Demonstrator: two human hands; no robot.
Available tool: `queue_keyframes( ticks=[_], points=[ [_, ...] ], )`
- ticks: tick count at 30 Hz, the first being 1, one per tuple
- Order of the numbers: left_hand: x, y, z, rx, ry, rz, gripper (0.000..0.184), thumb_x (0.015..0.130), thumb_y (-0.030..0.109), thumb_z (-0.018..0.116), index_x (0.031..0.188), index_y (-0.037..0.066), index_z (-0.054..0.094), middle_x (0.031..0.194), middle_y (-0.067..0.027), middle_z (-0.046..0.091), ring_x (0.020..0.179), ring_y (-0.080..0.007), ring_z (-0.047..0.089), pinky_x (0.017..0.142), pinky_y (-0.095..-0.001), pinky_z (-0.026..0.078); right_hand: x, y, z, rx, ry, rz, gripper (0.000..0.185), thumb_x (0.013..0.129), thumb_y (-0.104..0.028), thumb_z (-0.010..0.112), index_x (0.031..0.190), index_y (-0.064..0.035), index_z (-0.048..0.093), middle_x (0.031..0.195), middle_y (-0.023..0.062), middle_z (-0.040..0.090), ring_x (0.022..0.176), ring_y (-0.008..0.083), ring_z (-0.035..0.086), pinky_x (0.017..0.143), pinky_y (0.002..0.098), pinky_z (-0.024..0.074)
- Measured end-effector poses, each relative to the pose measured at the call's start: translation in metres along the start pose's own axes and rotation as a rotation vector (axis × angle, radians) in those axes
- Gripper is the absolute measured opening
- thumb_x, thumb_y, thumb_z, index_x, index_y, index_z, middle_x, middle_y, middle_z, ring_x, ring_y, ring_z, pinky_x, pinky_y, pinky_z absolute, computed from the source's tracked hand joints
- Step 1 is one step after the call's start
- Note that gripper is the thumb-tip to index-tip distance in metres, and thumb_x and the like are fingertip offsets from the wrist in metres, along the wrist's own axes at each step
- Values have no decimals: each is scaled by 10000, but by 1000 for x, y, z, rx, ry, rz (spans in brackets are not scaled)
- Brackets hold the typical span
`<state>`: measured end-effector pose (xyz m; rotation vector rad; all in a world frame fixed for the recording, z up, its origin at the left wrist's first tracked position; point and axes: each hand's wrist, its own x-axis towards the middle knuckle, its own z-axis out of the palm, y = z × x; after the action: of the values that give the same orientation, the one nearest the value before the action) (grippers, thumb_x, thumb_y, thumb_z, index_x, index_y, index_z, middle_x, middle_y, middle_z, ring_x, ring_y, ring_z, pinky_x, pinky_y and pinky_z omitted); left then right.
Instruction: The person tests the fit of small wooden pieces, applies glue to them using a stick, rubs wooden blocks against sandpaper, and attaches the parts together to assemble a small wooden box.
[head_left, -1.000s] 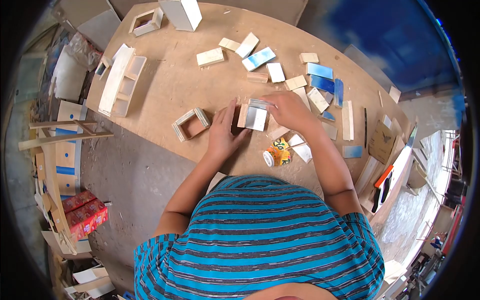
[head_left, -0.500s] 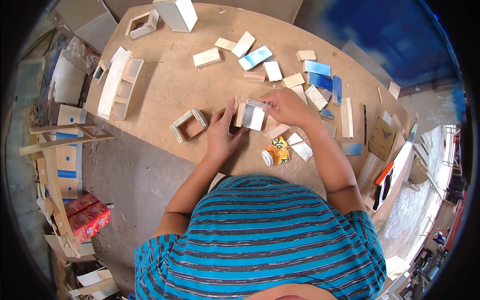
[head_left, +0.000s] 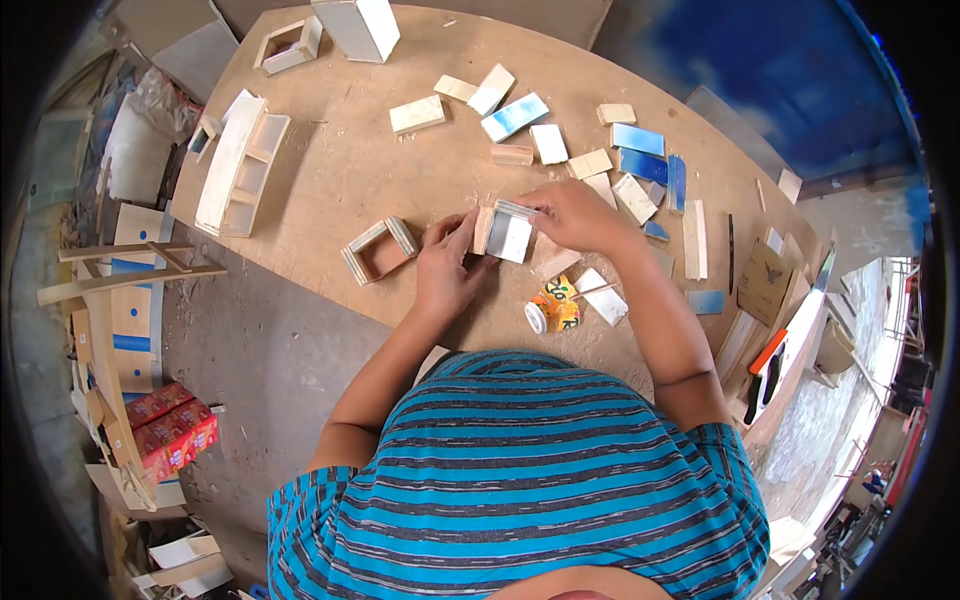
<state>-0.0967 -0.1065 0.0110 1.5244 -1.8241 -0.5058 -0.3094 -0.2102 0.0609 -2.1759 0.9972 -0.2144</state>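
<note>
Between my hands, a small wooden box frame [head_left: 509, 236] with a whitish inner face rests on the brown table [head_left: 350, 150]. My left hand [head_left: 447, 262] is at its left side, fingers and thumb around the wooden edge. Across the top right corner, my right hand [head_left: 572, 215] pinches the upper edge piece of the box. Left of my left hand lies an open wooden frame [head_left: 380, 250]. Nearer my body are a yellow packet [head_left: 560, 303], a white round cap [head_left: 536, 318] and a white block [head_left: 602, 297] with a thin stick on it.
Loose wooden blocks, several painted blue [head_left: 642, 165], lie beyond my right hand. A divided wooden shelf [head_left: 243, 172] stands at the left, a white box [head_left: 362, 28] at the far edge. An orange-and-black-handled saw [head_left: 768, 368] is at the right.
Over the last second, my right fingers have shifted slightly along the box's upper edge, and the box's inside shows a little more. My left hand stays beside it.
</note>
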Motion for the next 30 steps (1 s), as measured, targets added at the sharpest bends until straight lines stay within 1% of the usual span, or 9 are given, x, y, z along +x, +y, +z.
queue_keyframes(
  ticks=[1,7,10,15,19,22,25,28,30],
  points=[
    [0,2,0,0,4,-13,673,704,123,796,1324,11,559,1126,-156,681,1099,-342,585,946,-416,469,1,2,-1,7,-12,-4,351,790,-103,630,1130,-49,695,991,206,691,880,377,663,796,418,526],
    [-3,0,7,-19,22,-35,682,694,104,784,1330,16,556,1113,-159,681,1106,-331,581,954,-421,448,8,1,-9,2,-60,-11,347,765,-61,654,1107,-34,700,993,207,691,902,369,668,807,407,530],
    [-3,-2,8,-27,34,-36,645,690,71,796,1306,85,603,1163,-162,629,1092,-331,589,939,-405,483,9,2,-7,16,-60,-8,339,760,-52,656,1095,-32,705,997,206,691,905,367,667,807,407,531],
    [-2,-2,9,-18,44,-30,645,681,67,799,1298,81,610,1159,-158,634,1074,-329,596,933,-401,481,9,7,-3,10,-34,-26,337,759,-55,654,1091,-25,705,995,207,689,902,374,661,807,417,528],
    [-1,0,7,-23,60,-8,629,671,67,804,1275,78,628,1151,-157,642,1066,-330,602,931,-401,483,9,2,-7,-32,-55,-27,335,764,-72,644,1091,-23,705,979,210,687,893,381,654,810,426,522],
    [-2,-3,7,-31,41,16,678,675,86,794,1313,18,575,1139,-156,672,1085,-330,586,959,-421,438,8,1,-7,-40,-41,-38,328,766,-81,635,1081,-20,707,970,212,684,890,385,649,812,438,516],
    [-4,-7,11,-18,46,-16,695,666,85,800,1319,20,572,1163,-170,652,1074,-341,583,953,-423,445,7,3,-4,-68,-23,-37,325,768,-83,627,1077,-17,706,974,218,680,897,386,646,813,447,510],
    [-4,-6,10,-28,46,-43,628,673,77,805,1275,63,626,1170,-164,639,1085,-336,598,944,-402,481,7,4,1,-82,-17,-17,330,774,-90,620,1084,-14,702,989,225,674,904,388,643,815,451,506],
    [-4,-5,10,-17,33,-42,641,683,83,802,1294,59,610,1176,-169,635,1093,-339,595,950,-404,477,7,6,2,-85,-9,-26,336,778,-93,614,1093,-12,698,1002,230,671,909,389,643,816,450,505]
  ],
)
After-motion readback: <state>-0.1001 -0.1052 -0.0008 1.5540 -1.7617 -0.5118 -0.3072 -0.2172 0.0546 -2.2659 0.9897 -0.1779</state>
